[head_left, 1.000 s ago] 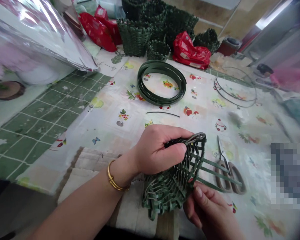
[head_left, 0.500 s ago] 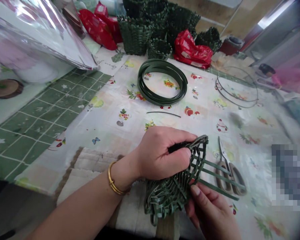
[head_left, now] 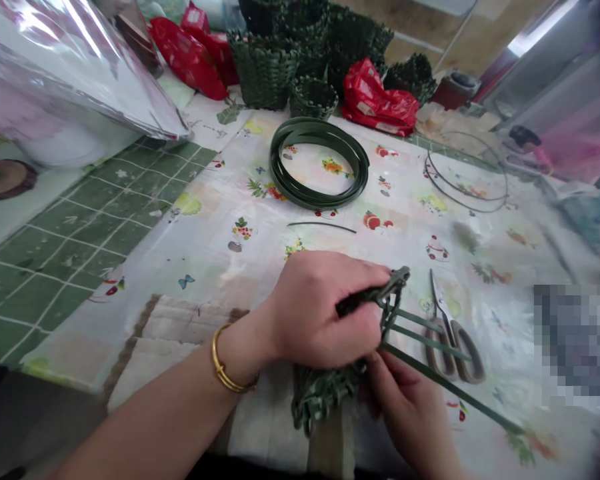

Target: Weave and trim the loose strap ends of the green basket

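One held woven piece (head_left: 323, 397); three jutting strips (head_left: 450, 385); one coil (head_left: 325, 200); one pair of scissors (head_left: 449, 321); one bangle (head_left: 219, 363).

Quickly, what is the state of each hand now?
Left hand: closed, holding the green basket.
Right hand: at the basket's side; grip hidden, open or closed cannot be told.

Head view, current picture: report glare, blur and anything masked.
Head view: white glare streaks the clear plastic wrapping; head view: the pink item at far right is smeared, the scissors fairly crisp; head view: the woven green piece below the left hand looks dark and soft; head view: pixelated block at the right edge.
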{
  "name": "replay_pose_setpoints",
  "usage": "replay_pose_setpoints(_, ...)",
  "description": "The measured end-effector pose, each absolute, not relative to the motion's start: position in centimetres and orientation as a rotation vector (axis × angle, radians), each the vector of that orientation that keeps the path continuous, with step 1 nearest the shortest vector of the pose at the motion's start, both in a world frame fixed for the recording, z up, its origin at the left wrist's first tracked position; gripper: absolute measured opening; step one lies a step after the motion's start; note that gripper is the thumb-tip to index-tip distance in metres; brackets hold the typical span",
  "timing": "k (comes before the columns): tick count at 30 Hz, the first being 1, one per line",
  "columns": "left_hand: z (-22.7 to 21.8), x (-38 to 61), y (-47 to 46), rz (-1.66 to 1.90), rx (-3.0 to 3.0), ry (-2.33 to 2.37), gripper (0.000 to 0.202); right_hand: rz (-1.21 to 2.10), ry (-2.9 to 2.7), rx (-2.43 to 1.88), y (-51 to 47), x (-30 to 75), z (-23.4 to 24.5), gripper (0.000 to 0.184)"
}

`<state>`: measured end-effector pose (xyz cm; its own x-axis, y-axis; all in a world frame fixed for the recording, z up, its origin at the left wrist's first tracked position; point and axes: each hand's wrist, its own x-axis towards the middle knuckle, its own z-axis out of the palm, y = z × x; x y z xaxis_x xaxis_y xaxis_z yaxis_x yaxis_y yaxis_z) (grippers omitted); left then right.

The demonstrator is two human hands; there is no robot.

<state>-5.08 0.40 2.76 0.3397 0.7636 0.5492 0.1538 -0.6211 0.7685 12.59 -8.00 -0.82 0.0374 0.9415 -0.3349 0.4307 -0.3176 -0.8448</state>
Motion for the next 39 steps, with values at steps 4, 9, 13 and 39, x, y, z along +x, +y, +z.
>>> replay_pose_setpoints(4,2.9,-5.4,0.5,1.338,2.029,0.828,0.032,1.296,-1.337,-1.734,-7.2,12.1,-1.5,0.047)
replay_pose_setpoints(9,2.3,-6.9,1.4,1.277,1.588,0.742,0.033,1.871,-0.885,-1.321,-7.2,13.0,-1.9,0.053)
replay_pose_setpoints(13,1.8,-7.0,1.5,1.247,1.451,0.659,0.032,2.040,-0.710,-1.194,-7.4,13.6,-1.4,0.043)
replay_pose_setpoints(39,2.8,-6.9,2.0,1.034,1.827,0.703,0.046,2.004,-1.111,-1.403,-7.2,14.5,-0.8,0.055)
